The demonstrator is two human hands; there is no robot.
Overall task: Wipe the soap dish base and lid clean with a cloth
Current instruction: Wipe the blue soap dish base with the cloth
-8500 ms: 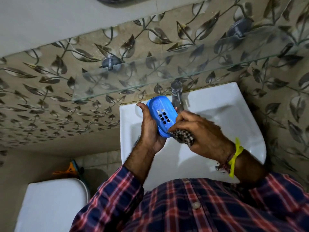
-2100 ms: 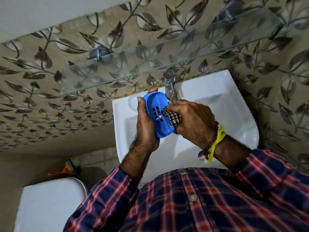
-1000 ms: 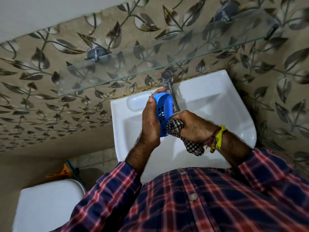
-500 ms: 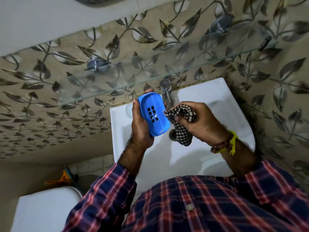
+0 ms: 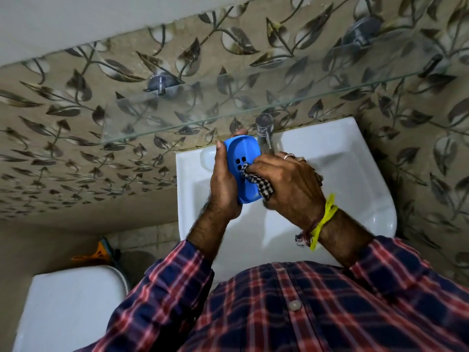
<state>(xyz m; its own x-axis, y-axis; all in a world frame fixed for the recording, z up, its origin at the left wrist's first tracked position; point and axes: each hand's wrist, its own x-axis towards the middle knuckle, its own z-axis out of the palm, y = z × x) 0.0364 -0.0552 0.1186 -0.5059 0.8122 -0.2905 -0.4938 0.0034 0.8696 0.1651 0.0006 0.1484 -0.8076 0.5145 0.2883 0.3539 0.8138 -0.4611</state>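
A blue oval soap dish part with small drain holes is held upright over the white sink. My left hand grips it from the left, thumb on its upper edge. My right hand grips a bunched black-and-white checked cloth and presses it against the dish's inner face, covering its lower right part. No other soap dish piece shows.
A chrome tap stands just behind the dish at the sink's back edge. A glass shelf juts from the leaf-patterned wall above. A white toilet tank is at lower left, with an orange object behind it.
My right hand has brought the cloth from beside the dish onto its inner face. The dish has stayed upright in my left hand.
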